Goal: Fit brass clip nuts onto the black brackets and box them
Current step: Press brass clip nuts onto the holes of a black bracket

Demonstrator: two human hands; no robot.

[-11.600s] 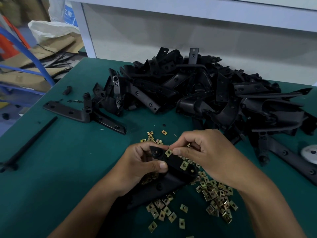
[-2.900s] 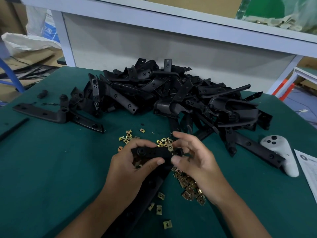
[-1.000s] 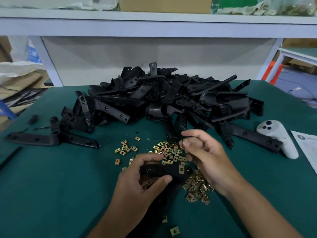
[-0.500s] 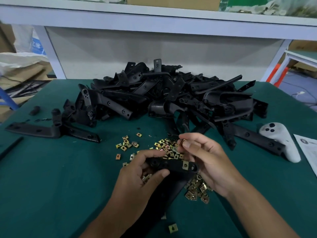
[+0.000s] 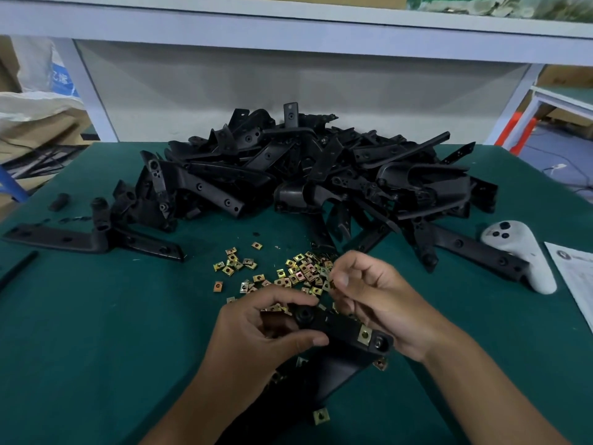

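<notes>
One nut fitted: brass clip nut (image 5: 365, 334) is already seated on the bracket (image 5: 340, 329)
left hand (image 5: 256, 329): bracket gripped above the desk (image 5: 96, 332), kept steady for fitting
right hand (image 5: 378, 293): next nut (image 5: 332, 285) pinched, probably for another slot

Your left hand (image 5: 256, 326) grips a black bracket (image 5: 340, 332) carrying one fitted brass nut (image 5: 365, 335); your right hand (image 5: 382, 297) pinches another nut (image 5: 332, 285) above loose nuts (image 5: 298, 271) on the green counter (image 5: 96, 332).
</notes>
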